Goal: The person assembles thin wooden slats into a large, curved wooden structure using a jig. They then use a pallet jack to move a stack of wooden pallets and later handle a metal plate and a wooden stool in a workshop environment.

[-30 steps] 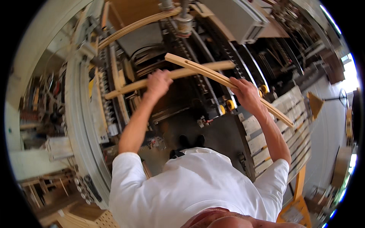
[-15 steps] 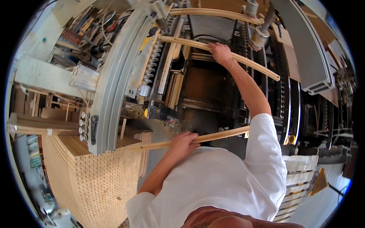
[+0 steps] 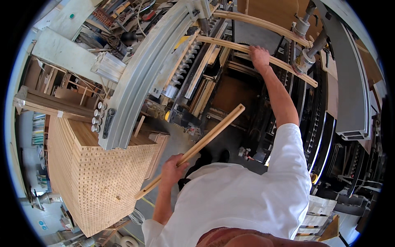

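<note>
My left hand (image 3: 170,169) is closed around a long wooden strip (image 3: 212,136) near its lower end. That strip slants up to the right in front of my body, and a small hole shows in its end. Farther away, my right hand (image 3: 260,57) grips a second wooden strip (image 3: 290,69) from above. This one lies across the machine, from the grey metal beam (image 3: 142,90) on the left to below a round metal clamp (image 3: 304,61) on the right. Behind it, another wooden strip (image 3: 263,23) spans the machine the same way, beside a second clamp (image 3: 302,27).
On the left stands a large stack of wooden strips (image 3: 111,173) with holes in their ends. Dark rails and chains (image 3: 319,119) run along the machine's right side. A grey metal housing (image 3: 349,82) rises at far right, with pallets (image 3: 314,214) at lower right.
The strip in my left hand has swung from nearly level to a steep slant, its right end away from my body. My right hand stays on the strip across the machine. The view has shifted.
</note>
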`<state>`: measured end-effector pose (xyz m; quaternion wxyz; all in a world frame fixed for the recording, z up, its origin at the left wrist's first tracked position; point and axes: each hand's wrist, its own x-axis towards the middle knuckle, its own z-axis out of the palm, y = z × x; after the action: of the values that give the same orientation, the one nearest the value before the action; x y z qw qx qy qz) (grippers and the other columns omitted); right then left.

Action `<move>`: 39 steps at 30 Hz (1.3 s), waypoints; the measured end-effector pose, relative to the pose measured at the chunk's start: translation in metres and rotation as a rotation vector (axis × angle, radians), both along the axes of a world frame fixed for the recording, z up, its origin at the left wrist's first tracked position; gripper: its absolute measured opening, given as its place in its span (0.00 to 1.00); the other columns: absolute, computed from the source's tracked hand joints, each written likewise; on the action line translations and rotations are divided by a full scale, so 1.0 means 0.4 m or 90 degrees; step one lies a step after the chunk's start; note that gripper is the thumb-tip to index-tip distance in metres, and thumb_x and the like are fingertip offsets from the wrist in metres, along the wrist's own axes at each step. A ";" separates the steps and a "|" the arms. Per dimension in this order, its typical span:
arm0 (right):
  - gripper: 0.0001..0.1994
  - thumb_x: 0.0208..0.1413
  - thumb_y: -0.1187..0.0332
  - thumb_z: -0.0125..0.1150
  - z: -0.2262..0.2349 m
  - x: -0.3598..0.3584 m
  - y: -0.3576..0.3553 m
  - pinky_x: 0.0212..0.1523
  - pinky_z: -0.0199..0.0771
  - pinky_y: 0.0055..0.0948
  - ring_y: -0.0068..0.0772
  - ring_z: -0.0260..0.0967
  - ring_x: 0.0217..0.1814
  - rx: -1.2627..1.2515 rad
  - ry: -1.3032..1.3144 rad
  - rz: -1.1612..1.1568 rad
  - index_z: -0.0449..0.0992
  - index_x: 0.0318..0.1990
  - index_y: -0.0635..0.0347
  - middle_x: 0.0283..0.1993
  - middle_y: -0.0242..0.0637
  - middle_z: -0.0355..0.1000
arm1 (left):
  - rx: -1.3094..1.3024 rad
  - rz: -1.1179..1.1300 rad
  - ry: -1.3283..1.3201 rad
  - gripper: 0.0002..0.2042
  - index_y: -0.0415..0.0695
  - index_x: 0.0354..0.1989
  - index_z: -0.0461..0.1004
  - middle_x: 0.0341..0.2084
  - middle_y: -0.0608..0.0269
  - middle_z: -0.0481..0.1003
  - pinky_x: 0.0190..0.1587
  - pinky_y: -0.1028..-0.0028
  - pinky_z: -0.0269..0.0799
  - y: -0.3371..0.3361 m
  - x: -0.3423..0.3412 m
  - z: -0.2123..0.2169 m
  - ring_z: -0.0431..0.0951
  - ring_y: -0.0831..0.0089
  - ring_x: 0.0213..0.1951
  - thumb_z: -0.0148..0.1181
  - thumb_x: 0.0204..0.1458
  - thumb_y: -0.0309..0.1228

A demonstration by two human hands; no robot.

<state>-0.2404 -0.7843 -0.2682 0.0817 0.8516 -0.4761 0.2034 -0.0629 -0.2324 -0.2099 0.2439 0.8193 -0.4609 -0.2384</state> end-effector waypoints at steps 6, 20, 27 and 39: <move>0.11 0.52 0.63 0.56 -0.005 0.005 0.003 0.47 0.67 0.43 0.42 0.71 0.49 -0.012 0.002 0.017 0.75 0.43 0.47 0.41 0.35 0.74 | 0.014 0.041 -0.015 0.18 0.39 0.44 0.76 0.35 0.50 0.76 0.37 0.65 0.72 0.023 0.006 0.013 0.77 0.54 0.35 0.69 0.44 0.31; 0.17 0.55 0.56 0.56 0.004 0.017 -0.019 0.49 0.69 0.47 0.47 0.71 0.51 0.050 0.071 -0.053 0.72 0.51 0.45 0.46 0.41 0.75 | -0.125 0.312 0.101 0.17 0.36 0.45 0.75 0.25 0.65 0.72 0.32 0.75 0.67 0.344 0.047 0.244 0.69 0.78 0.28 0.67 0.46 0.26; 0.27 0.58 0.51 0.56 0.024 0.063 0.037 0.57 0.67 0.43 0.49 0.66 0.58 -0.040 -0.199 0.024 0.69 0.58 0.61 0.57 0.49 0.69 | -0.213 0.533 -0.101 0.18 0.36 0.49 0.74 0.29 0.70 0.69 0.37 0.77 0.64 0.660 0.139 0.493 0.67 0.80 0.32 0.62 0.53 0.35; 0.18 0.61 0.66 0.54 0.063 0.336 0.762 0.44 0.75 0.28 0.32 0.73 0.45 0.222 -0.499 0.268 0.71 0.54 0.69 0.49 0.46 0.74 | -0.123 0.864 -0.428 0.22 0.36 0.38 0.80 0.24 0.58 0.77 0.33 0.72 0.70 1.491 0.724 0.697 0.75 0.73 0.28 0.59 0.50 0.47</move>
<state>-0.1060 -0.4795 -0.2429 -0.2910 0.7898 -0.3153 0.4383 0.2266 0.3641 0.0687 0.2544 0.9263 0.0756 0.2676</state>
